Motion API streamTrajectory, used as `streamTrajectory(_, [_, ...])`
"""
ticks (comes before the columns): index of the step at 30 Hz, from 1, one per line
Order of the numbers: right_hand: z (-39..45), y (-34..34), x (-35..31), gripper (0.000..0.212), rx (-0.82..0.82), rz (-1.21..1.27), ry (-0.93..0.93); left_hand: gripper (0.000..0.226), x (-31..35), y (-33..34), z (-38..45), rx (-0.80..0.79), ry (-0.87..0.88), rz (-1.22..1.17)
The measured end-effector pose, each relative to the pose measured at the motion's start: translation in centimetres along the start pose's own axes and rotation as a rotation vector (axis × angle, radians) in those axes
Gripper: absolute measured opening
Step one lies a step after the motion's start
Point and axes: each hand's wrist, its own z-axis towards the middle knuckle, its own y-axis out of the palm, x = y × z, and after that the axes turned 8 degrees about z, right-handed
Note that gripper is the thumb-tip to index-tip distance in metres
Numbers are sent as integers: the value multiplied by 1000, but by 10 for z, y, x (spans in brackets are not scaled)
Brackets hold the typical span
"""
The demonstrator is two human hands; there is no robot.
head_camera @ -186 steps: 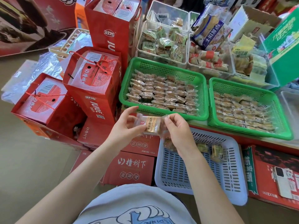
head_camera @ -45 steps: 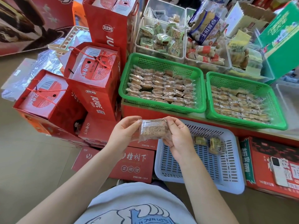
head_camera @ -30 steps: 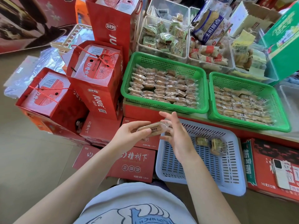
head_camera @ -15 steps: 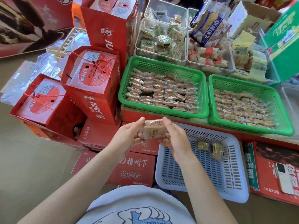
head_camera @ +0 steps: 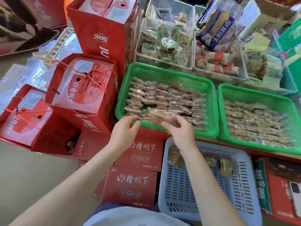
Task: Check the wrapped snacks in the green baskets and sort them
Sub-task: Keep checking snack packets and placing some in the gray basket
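Two green baskets hold rows of wrapped snacks: the left one (head_camera: 162, 70) and the right one (head_camera: 254, 92). My right hand (head_camera: 181, 133) pinches one wrapped snack (head_camera: 160, 118) over the front edge of the left basket. My left hand (head_camera: 124, 129) hovers just left of it by the basket's front rim, fingers loosely curled, holding nothing. Below my right arm stands a pale blue slotted basket (head_camera: 179, 186) with three wrapped snacks in it (head_camera: 175, 156).
Red gift boxes (head_camera: 83, 88) and a tall red bag (head_camera: 101, 30) crowd the left. Clear bins of other packaged snacks (head_camera: 164, 41) stand behind the green baskets. Flat red boxes (head_camera: 132, 185) lie below my hands. A phone (head_camera: 294, 196) lies on a red box at right.
Both hands turned the snack over between them near my body. Now my right hand alone has carried it forward over the left green basket, and my left hand has let go.
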Motion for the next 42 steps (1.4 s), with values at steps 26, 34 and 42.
streamTrajectory(26, [123, 53, 13, 36, -275, -956, -623, 86, -17, 35, 111, -134, 204, 785])
streamTrajectory(34, [144, 64, 30, 14, -138, -949, -615, 65, -22, 34, 112, -148, 331, 828])
streamTrajectory(42, [168, 72, 26, 24, -64, -975, -300, 60, -20, 35, 112, -232, 267, 828])
